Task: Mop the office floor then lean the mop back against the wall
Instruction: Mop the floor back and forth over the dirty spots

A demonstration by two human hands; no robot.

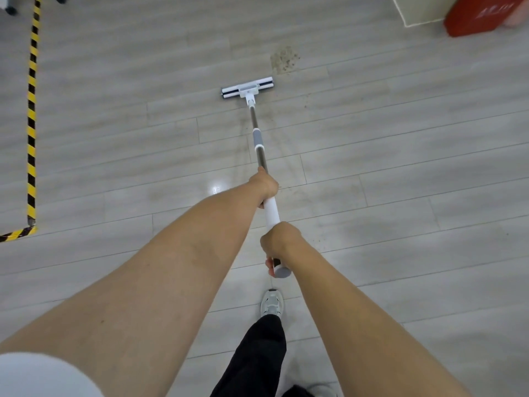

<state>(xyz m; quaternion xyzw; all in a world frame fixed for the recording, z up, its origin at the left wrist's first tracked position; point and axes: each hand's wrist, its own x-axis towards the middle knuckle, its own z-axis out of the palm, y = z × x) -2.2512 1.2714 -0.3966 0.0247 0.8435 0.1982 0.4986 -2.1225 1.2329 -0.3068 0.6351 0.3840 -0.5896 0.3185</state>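
A mop with a white flat head rests on the grey plank floor, its metal and white handle running back toward me. My left hand grips the handle partway up, just above the white sleeve. My right hand grips the top end, near the grey cap. A brownish dirty patch lies on the floor just beyond and right of the mop head. Faint wet streaks run along the floor under the handle.
Yellow-and-black hazard tape runs down the left side and turns a corner at lower left. A red box and a pale mat sit at the top right. My shoe and dark trouser leg are below the hands.
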